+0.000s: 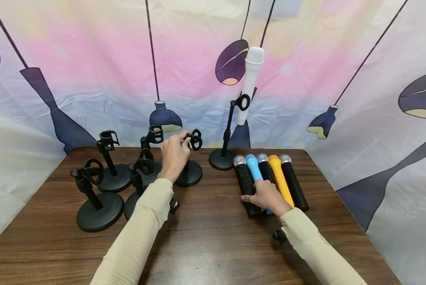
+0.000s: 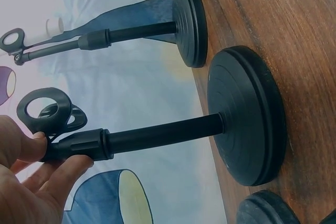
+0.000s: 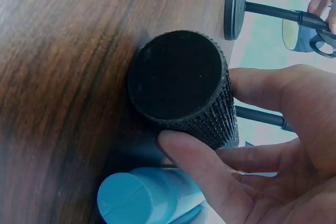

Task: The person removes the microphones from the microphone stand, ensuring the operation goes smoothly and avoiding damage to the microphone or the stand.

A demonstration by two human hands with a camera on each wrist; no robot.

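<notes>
My left hand (image 1: 174, 155) grips the upper part of a black desktop microphone stand (image 1: 189, 175), just below its clip, with thumb and fingers around the collar in the left wrist view. The stand's round base (image 2: 247, 116) is on the table. Over at the right, my right hand (image 1: 267, 196) holds the leftmost black microphone (image 1: 246, 184) of a row, near its lower end. The right wrist view shows its flat end (image 3: 176, 74) between thumb and finger. Beside it lies a blue microphone (image 1: 253, 165), partly covered by the hand.
Another stand (image 1: 221, 159) at the back carries a tilted white microphone (image 1: 250, 75). Several black stands (image 1: 100, 211) cluster on the left of the wooden table (image 1: 213, 245). Right of the blue microphone lie a yellow microphone (image 1: 281, 178) and two black ones (image 1: 295, 186). A patterned cloth (image 1: 109, 91) hangs behind.
</notes>
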